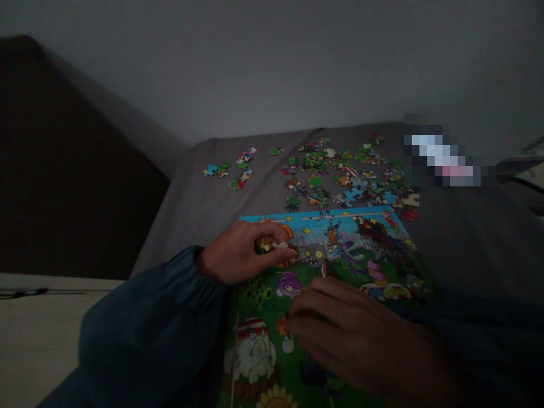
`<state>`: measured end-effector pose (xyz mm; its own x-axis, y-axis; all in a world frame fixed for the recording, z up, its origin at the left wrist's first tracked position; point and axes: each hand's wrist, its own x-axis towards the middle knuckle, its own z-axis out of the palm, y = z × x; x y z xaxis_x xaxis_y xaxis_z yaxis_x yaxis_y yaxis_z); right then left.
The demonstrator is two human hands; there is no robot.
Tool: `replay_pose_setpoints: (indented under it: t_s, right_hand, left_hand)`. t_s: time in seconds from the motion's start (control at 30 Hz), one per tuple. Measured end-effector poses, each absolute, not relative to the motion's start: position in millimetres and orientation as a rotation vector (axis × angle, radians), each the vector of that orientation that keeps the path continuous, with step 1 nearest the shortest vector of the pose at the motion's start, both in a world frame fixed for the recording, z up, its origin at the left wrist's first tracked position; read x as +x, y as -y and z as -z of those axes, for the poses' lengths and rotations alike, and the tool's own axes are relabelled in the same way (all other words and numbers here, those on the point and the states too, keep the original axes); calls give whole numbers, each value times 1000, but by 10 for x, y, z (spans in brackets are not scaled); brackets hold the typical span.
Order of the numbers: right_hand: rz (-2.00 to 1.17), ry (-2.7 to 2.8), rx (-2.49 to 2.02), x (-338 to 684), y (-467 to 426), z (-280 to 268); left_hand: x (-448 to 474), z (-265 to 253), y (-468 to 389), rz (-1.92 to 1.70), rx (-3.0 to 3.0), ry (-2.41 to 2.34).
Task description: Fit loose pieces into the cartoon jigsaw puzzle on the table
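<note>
A colourful cartoon picture sheet (293,311) lies flat in front of me, with a blue strip along its far edge and mostly green below. Over its upper left part is my left hand (242,252), thumb and fingers closed on a small pale puzzle piece (279,245). My right hand (352,334) rests low over the sheet's lower right part, its fingers curled together. Near those fingertips shows a small orange patch; whether it is a loose piece or part of the picture, I cannot tell. The right palm is hidden.
Many loose puzzle pieces (317,164) are heaped beyond the sheet, with a smaller group (244,164) farther left. All lie on a grey cloth surface (187,192) against a wall. A blurred-out object (442,156) is at the far right. A dark panel (72,164) stands left.
</note>
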<state>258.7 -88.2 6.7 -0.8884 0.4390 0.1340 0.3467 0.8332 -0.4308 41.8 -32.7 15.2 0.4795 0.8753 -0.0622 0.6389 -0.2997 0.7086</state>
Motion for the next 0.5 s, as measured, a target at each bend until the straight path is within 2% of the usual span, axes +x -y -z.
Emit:
replay_pose_setpoints:
  t_s: [0.17, 0.5]
  right_hand:
    - [-600, 2830, -537, 2583, 853, -58]
    - [-246, 2891, -355, 2593, 783, -163]
  left_hand:
    - [412, -148, 323, -441, 2037, -1212]
    - [457, -178, 348, -558, 1594, -1198]
